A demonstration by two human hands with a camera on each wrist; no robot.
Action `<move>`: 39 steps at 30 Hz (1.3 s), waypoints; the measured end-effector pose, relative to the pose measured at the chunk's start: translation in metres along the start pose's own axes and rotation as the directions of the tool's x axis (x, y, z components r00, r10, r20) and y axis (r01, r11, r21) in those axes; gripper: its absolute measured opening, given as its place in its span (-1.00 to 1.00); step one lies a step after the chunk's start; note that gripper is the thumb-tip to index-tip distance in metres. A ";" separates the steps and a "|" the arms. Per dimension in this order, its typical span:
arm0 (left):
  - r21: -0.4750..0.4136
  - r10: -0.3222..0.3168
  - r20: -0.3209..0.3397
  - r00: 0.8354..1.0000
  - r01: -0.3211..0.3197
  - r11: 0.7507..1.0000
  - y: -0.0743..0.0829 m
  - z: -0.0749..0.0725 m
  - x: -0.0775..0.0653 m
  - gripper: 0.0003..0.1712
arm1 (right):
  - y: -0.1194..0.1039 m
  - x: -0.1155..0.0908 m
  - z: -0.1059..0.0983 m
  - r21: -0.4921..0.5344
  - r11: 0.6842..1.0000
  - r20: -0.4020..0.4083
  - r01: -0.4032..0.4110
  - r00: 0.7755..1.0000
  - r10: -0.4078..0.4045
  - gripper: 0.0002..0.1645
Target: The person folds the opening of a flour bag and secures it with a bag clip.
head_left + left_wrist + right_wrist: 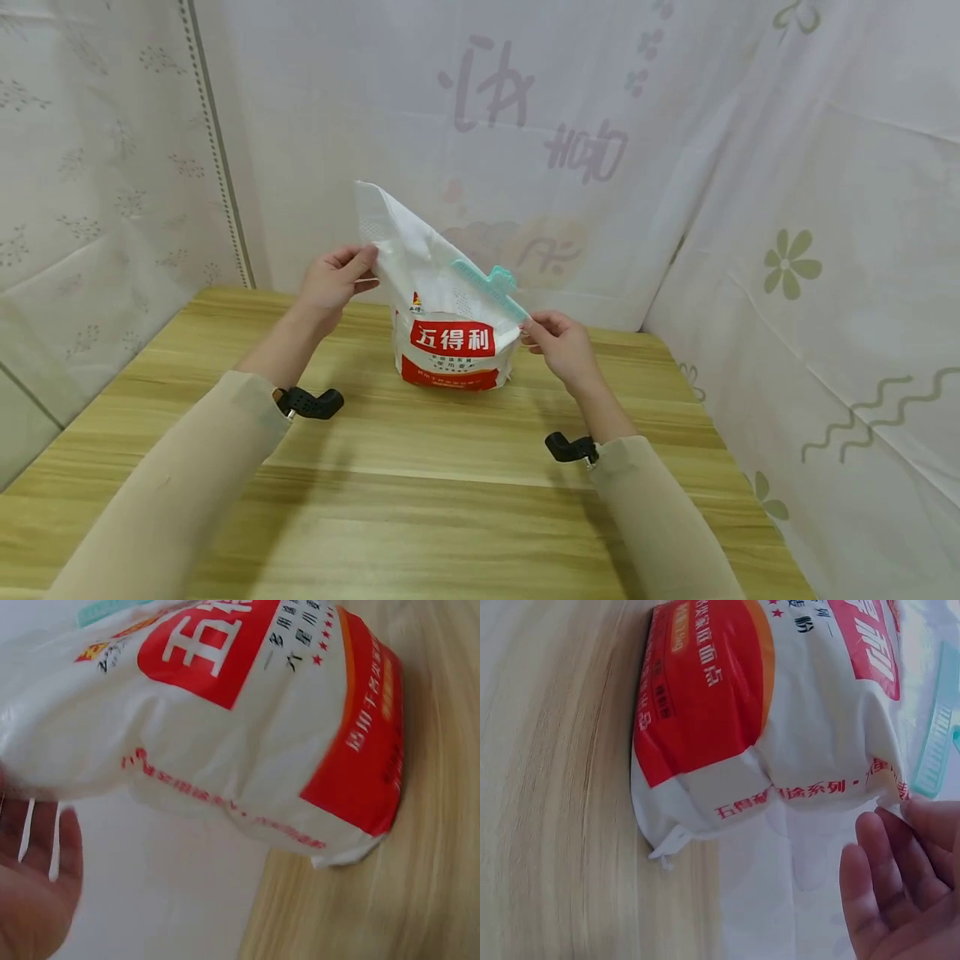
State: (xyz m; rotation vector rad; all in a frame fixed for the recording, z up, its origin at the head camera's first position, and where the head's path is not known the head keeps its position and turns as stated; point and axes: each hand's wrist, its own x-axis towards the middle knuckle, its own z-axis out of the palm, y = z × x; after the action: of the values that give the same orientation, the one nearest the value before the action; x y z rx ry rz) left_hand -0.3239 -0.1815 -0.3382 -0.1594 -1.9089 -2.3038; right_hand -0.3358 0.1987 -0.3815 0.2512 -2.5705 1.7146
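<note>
A white and red flour bag [450, 354] stands on the wooden table, its upper part pulled up into a peak at the left. Along the sloping right side of that top sits a teal bag clip [491, 290]. With thumb and fingers, my left hand [333, 283] pinches the bag's left edge below the peak; in the left wrist view its fingers [69, 844] show at the bag's edge. My right hand [562, 346] pinches the bag's right corner, right by the clip's lower end. Close by that thumb, the clip [934, 742] also appears in the right wrist view.
The wooden table [420, 533] reaches back to pale printed curtains [315, 108] behind and on both sides. A black camera mount [311, 403] is on the left wrist, and another black mount [570, 448] on the right. Beige sleeves [180, 467] cover both forearms.
</note>
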 end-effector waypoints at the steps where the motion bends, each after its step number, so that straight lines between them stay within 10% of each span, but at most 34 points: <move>1: 0.043 0.002 -0.037 0.999 -0.001 0.999 0.001 0.002 0.000 -0.77 | -0.001 0.000 0.000 -0.008 1.000 -0.008 -0.004 1.000 0.004 -0.61; 7: 0.132 -0.011 -0.163 0.987 0.033 0.991 0.003 0.008 0.003 -0.59 | -0.003 -0.001 -0.001 -0.032 0.999 -0.031 -0.024 0.999 0.023 -0.64; 25: 0.139 -0.111 -0.203 0.973 0.141 0.980 0.014 0.005 0.003 -0.64 | -0.010 0.003 -0.008 0.028 0.995 0.003 -0.091 0.996 0.091 -0.62; 39: 0.081 -0.109 -0.071 0.991 0.115 0.990 0.015 -0.002 0.001 -0.66 | -0.004 0.002 -0.005 -0.028 0.999 0.012 -0.033 0.999 0.033 -0.57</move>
State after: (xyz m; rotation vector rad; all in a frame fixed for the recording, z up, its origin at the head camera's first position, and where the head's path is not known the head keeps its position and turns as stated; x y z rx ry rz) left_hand -0.3220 -0.1865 -0.3241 0.0345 -2.0271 -2.2603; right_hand -0.3372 0.2019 -0.3751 0.2205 -2.6202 1.6923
